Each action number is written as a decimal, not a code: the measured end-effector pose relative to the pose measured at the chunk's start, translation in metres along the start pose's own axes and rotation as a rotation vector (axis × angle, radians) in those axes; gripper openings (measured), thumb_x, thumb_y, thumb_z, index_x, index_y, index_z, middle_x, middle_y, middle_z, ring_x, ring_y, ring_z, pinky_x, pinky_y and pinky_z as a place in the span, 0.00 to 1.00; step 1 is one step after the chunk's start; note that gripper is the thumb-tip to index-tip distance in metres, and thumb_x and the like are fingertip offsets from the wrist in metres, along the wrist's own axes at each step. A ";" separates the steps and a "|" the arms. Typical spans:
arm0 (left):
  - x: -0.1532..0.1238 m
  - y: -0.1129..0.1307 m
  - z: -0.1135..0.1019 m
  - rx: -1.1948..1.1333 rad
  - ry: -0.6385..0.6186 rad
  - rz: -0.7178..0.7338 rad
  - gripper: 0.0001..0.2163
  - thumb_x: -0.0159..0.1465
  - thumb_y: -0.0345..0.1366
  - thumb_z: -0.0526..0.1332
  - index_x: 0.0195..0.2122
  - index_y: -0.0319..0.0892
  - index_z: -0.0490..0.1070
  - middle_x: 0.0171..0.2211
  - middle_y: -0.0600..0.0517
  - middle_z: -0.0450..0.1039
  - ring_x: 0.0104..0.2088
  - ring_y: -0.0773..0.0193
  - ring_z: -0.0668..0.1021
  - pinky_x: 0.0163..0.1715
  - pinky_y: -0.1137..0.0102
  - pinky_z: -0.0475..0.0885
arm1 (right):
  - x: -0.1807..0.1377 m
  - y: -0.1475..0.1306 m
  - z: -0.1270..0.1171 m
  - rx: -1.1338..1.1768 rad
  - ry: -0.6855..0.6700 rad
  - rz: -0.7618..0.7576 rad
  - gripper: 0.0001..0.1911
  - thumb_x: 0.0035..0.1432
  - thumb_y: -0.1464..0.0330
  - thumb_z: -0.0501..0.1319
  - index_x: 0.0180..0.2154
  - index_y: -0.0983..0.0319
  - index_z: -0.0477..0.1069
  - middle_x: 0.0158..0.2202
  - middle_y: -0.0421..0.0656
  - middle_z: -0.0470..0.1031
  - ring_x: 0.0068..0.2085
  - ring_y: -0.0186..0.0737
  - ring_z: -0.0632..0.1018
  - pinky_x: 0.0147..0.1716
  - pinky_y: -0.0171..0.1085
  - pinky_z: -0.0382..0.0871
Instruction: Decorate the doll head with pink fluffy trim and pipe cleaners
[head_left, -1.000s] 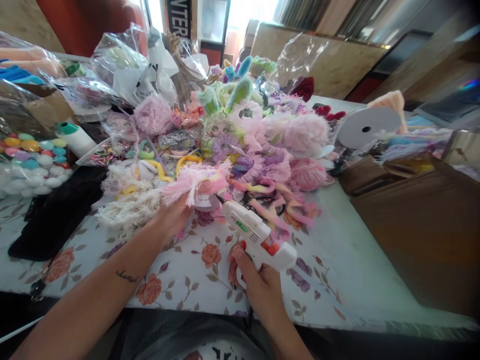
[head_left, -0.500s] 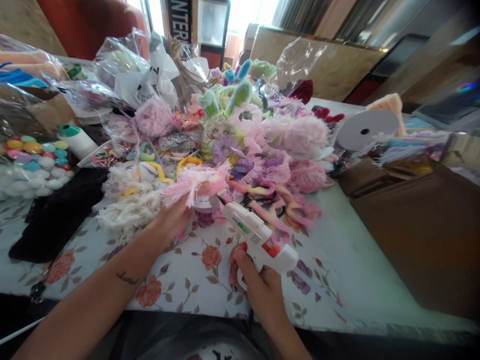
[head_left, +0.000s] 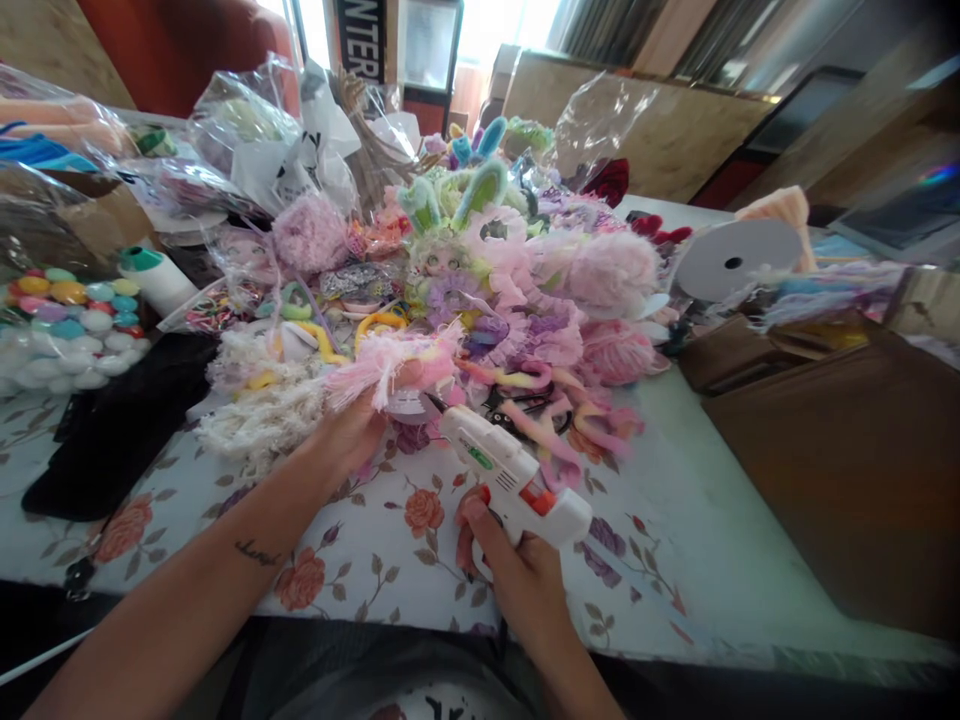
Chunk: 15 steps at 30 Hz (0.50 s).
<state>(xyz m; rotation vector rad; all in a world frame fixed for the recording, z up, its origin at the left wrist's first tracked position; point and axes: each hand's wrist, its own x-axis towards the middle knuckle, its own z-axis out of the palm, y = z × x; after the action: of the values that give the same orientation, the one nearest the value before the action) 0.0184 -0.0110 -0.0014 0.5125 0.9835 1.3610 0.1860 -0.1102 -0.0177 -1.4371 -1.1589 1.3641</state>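
My right hand (head_left: 514, 560) is wrapped round the handle of a white hot glue gun (head_left: 499, 465), whose dark nozzle points up and left. A clear glue stick (head_left: 630, 575) sticks out of its back end. My left hand (head_left: 364, 425) is closed on a pink yarn-fringed piece (head_left: 401, 362). A pale round part (head_left: 411, 405) shows on its underside, right by the nozzle; I cannot tell whether they touch. The yarn hides most of my left fingers. Beside that hand lies cream fringed yarn (head_left: 262, 415). Pink and yellow fuzzy strips (head_left: 559, 420) lie beyond the glue gun.
Behind my hands rises a pile with a green-eared doll (head_left: 442, 245) and a pink yarn ball (head_left: 311, 235). Left are a black pouch (head_left: 120, 430), bagged coloured balls (head_left: 75, 320) and a thread cone (head_left: 161, 285). Right stand a white spool (head_left: 735, 262) and a cardboard box (head_left: 832, 470).
The glue gun has shifted slightly left, its nozzle nearer the round underside. My left hand keeps its grip on the pink piece, almost still.
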 end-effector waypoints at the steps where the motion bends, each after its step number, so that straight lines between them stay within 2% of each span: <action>1: 0.000 0.000 0.000 -0.001 0.001 0.004 0.13 0.44 0.37 0.75 0.30 0.41 0.77 0.34 0.48 0.81 0.46 0.48 0.79 0.41 0.62 0.74 | 0.000 0.000 0.000 0.006 0.001 -0.005 0.18 0.57 0.54 0.62 0.24 0.60 0.67 0.15 0.37 0.67 0.19 0.34 0.67 0.22 0.34 0.62; 6: 0.000 -0.001 0.000 -0.001 -0.005 0.022 0.12 0.46 0.37 0.75 0.29 0.42 0.76 0.32 0.49 0.80 0.44 0.48 0.80 0.40 0.61 0.74 | 0.000 0.003 0.002 0.048 0.050 0.002 0.19 0.57 0.53 0.61 0.38 0.62 0.73 0.16 0.36 0.67 0.18 0.32 0.64 0.19 0.33 0.59; 12: 0.000 -0.001 -0.001 -0.027 -0.030 0.046 0.11 0.47 0.34 0.75 0.30 0.40 0.77 0.32 0.49 0.80 0.42 0.51 0.80 0.36 0.65 0.73 | 0.002 0.008 0.002 0.018 0.003 -0.059 0.18 0.58 0.53 0.60 0.26 0.61 0.70 0.16 0.37 0.66 0.19 0.33 0.65 0.20 0.34 0.61; 15: 0.000 -0.002 -0.002 -0.027 -0.025 0.042 0.11 0.47 0.34 0.74 0.31 0.40 0.78 0.32 0.49 0.80 0.41 0.52 0.80 0.36 0.66 0.74 | 0.002 0.006 0.001 0.016 -0.025 -0.037 0.19 0.58 0.53 0.60 0.25 0.60 0.67 0.16 0.37 0.65 0.19 0.33 0.65 0.20 0.34 0.60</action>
<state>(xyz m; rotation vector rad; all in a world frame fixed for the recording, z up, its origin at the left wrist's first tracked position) 0.0179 -0.0118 -0.0040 0.5311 0.9376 1.4001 0.1852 -0.1097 -0.0240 -1.3845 -1.1826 1.3665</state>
